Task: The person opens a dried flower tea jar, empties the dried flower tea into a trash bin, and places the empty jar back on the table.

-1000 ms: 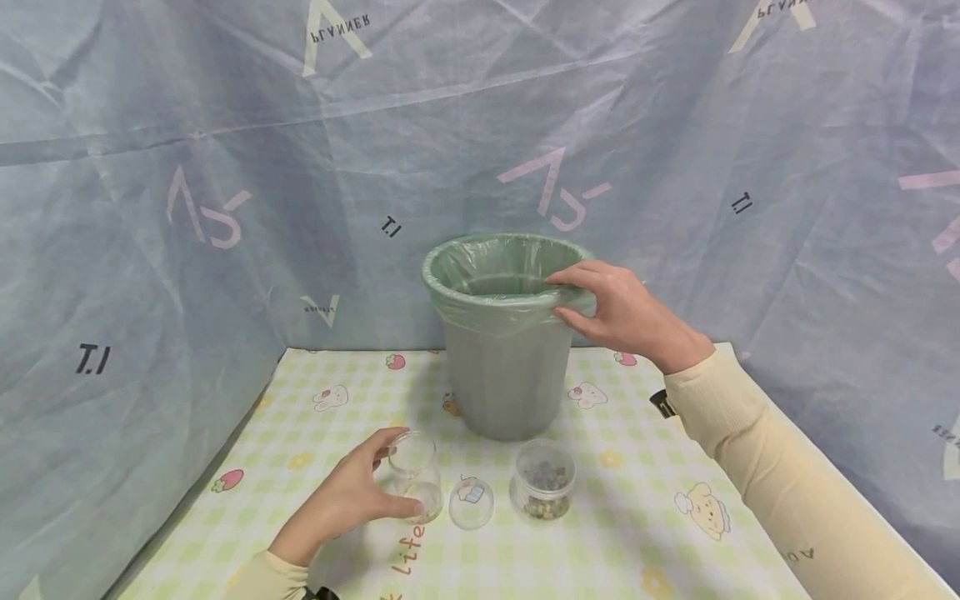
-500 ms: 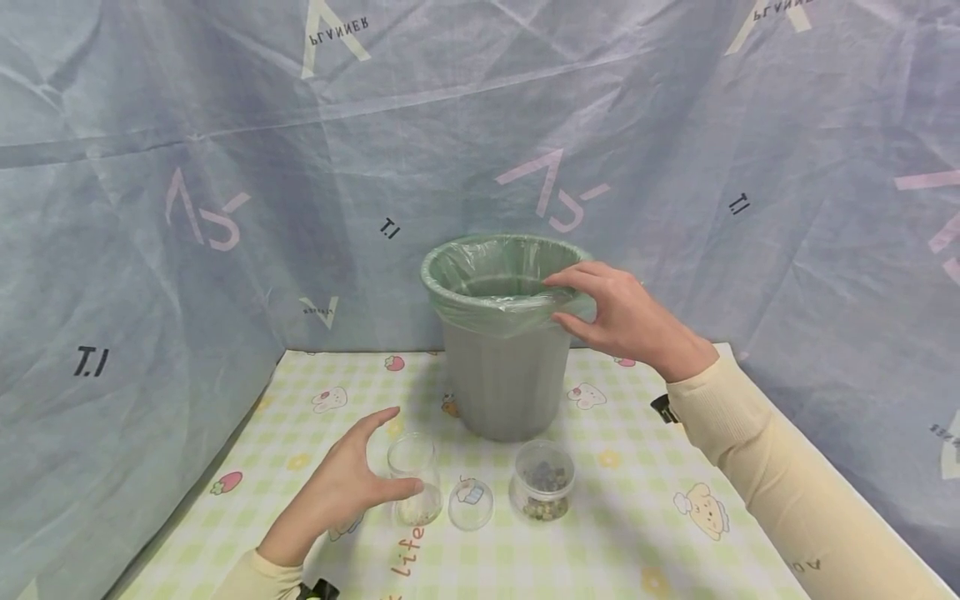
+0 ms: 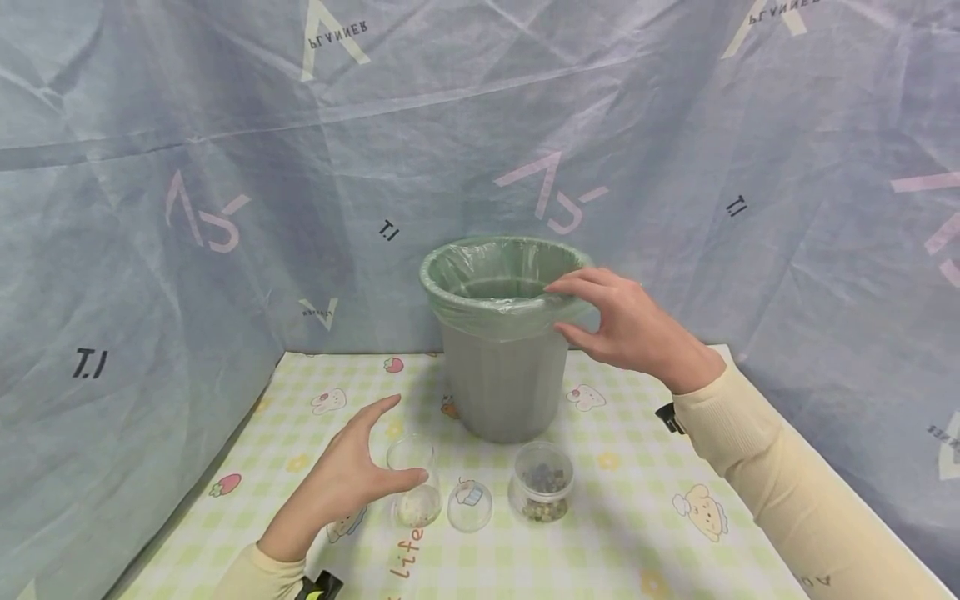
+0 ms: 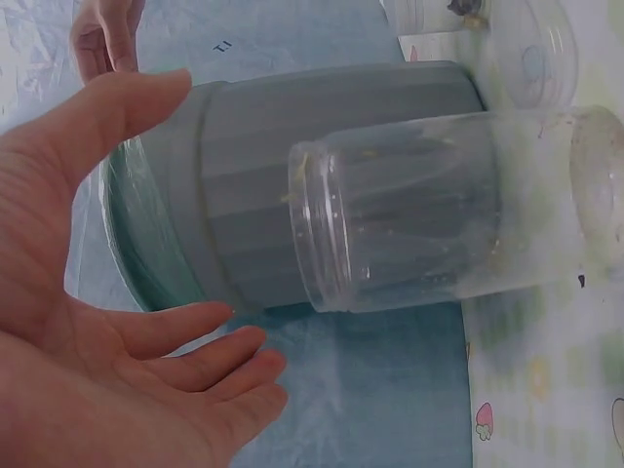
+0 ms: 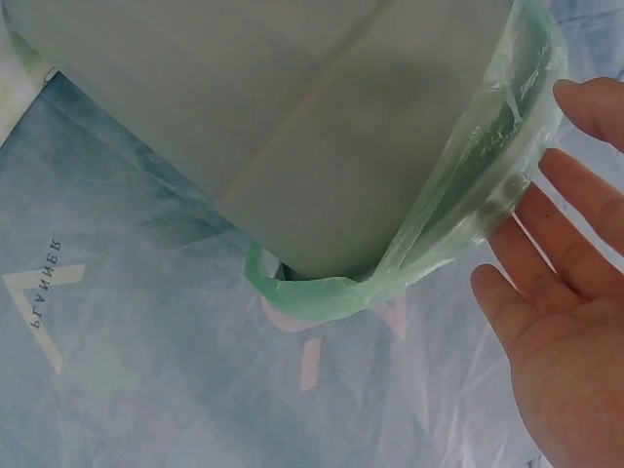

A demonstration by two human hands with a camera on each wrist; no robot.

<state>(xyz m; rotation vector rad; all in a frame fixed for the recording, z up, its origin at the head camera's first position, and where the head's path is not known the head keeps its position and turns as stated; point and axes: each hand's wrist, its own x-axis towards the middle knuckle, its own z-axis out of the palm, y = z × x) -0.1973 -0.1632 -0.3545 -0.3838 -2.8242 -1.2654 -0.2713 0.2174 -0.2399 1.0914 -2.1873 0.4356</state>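
Observation:
A tall clear plastic jar (image 4: 419, 210), uncapped and with a little residue inside, stands upright on the table. Beside and above it, my left hand (image 3: 348, 471) is spread with thumb and fingers wide apart, holding nothing; in the left wrist view a gap shows between hand and jar. At the right of the rim of a grey trash can (image 3: 506, 383), my right hand (image 3: 622, 321) hovers with loosely bent fingers that do not grip. A green bin liner (image 5: 458, 224) is folded over that rim; whether my fingertips touch it I cannot tell.
A clear round lid (image 3: 470, 506) lies right of the jar. Farther right stands a shorter clear container (image 3: 542, 496) with small dark and tan pieces. A green checked tablecloth (image 3: 607, 542) covers the table, with a blue-grey cloth backdrop (image 3: 480, 108) behind.
My left hand has let go of the tall jar, opened wide and risen slightly off it. My right hand stays by the bin rim, shifted very slightly.

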